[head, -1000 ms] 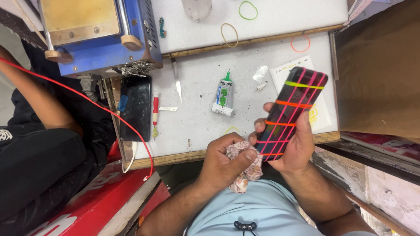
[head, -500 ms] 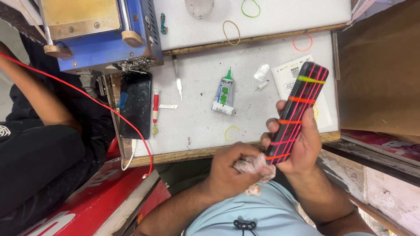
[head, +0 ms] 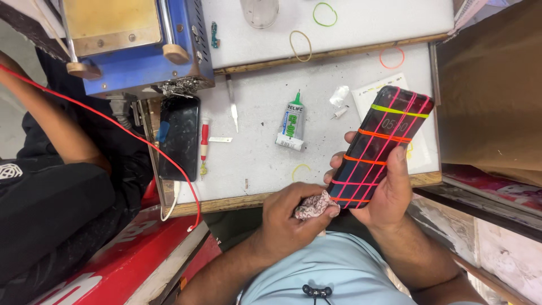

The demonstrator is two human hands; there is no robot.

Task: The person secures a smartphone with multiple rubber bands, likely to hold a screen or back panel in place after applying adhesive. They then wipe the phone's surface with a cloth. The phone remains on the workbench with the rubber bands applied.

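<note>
Over the desk's (head: 259, 169) near edge, the right hand (head: 387, 195) has its fingers wrapped around a banded dark phone (head: 379, 148), while the left hand (head: 288, 217) pinches a patterned cloth (head: 314, 205) against its lower corner.

Phone (head: 379, 148) bound with rubber bands, upright in the right hand (head: 389, 195), fingers wrapped around its edges; wadded cloth (head: 314, 205) in the left hand (head: 288, 220), touching the phone's lower corner. Beyond the left hand, on the table (head: 259, 147): glue tube (head: 292, 121), with a blade tool (head: 232, 103) and a screwdriver (head: 204, 146) farther left. A second phone (head: 179, 137) lies just left of the screwdriver; loose rubber bands (head: 300, 45) lie well beyond both hands.
</note>
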